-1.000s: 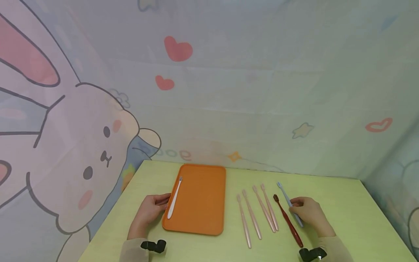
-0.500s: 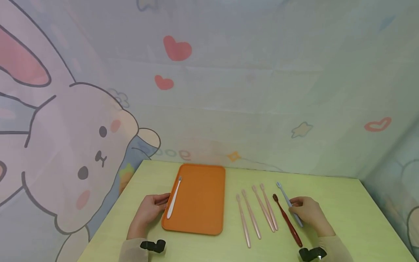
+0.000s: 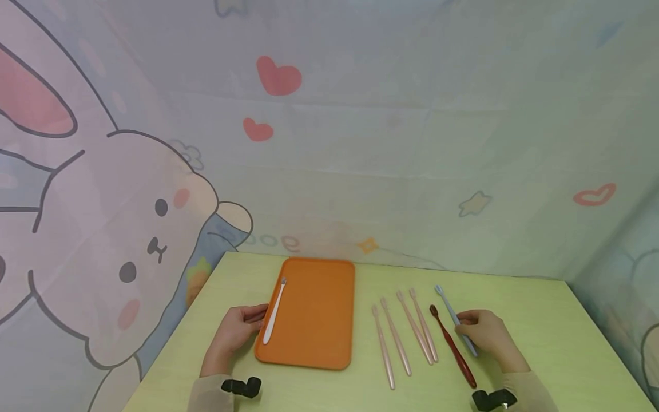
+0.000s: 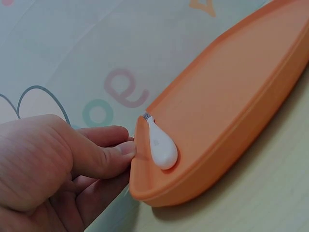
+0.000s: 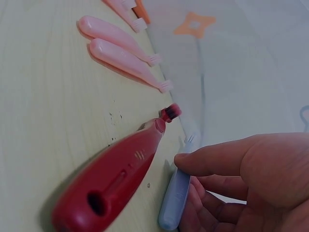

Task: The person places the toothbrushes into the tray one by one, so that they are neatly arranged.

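Observation:
In the head view, my left hand [image 3: 238, 331] holds the left edge of an orange tray [image 3: 321, 315]. The left wrist view shows the thumb [image 4: 123, 150] against the tray's side wall; some fingertips are hidden behind it. A white toothbrush [image 3: 274, 312] lies inside the tray along its left side. On the right, my right hand [image 3: 485, 333] pinches a light blue toothbrush [image 3: 449, 308] by its handle, which seems to lie on the table. Beside it, left of the hand and untouched, lies a dark red toothbrush [image 5: 111, 179] with dark bristles.
Several pink toothbrushes [image 3: 383, 349] lie on the pale yellow-green table [image 3: 309, 392], between the tray and the red one. Behind the table hangs a printed cloth [image 3: 386, 143] with hearts and a rabbit. A black wrist camera [image 3: 242, 387] sits on the left sleeve.
The head view has shifted very slightly. Both hands, the tray and the toothbrushes keep their places.

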The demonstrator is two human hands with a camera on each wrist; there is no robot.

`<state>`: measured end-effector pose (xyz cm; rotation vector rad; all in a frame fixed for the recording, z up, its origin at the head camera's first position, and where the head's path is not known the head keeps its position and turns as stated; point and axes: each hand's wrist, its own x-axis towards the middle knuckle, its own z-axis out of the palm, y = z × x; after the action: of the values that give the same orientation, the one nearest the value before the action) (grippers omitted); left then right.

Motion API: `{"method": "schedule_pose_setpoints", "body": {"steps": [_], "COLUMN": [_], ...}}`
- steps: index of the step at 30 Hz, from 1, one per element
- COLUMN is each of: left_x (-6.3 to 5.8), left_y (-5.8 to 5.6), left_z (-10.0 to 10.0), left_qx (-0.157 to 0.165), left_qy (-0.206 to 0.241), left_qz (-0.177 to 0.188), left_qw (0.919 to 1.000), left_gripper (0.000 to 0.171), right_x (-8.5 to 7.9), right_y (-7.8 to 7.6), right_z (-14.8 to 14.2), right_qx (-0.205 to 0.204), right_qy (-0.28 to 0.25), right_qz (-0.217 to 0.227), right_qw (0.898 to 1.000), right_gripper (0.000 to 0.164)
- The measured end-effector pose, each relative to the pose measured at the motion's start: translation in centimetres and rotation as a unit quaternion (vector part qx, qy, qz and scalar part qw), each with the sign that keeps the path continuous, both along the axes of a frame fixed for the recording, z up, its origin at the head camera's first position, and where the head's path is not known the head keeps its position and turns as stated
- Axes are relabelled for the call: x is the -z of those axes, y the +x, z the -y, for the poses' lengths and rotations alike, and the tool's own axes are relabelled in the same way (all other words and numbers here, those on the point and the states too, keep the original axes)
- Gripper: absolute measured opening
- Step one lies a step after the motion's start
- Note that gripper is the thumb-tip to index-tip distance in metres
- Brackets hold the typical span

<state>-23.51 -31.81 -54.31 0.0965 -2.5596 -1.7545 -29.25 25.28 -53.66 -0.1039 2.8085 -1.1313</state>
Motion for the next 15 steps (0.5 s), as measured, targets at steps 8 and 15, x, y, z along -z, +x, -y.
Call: {"method": "schedule_pose_setpoints", "body": {"steps": [8,15], "left_x": [0.35,0.15], "left_y": [-0.11,-0.02], "left_z": [0.14,0.18], "left_qx": [-0.002,0.003], "left_qy": [0.0,0.002], "left_qz": [0.002,0.003], "left_qw": [1.0,1.0], "left_gripper": [0.043,0.043], "right_x": [0.08,0.08], "right_y": [0.05,0.02], "right_z": [-0.02,0.07], "right_qx": [0.001,0.006], "right_qy": [-0.009,-0.028], "right_qz": [0.004,0.017], "right_qw": [1.0,0.999], "right_gripper": [0.04,0.041]}}
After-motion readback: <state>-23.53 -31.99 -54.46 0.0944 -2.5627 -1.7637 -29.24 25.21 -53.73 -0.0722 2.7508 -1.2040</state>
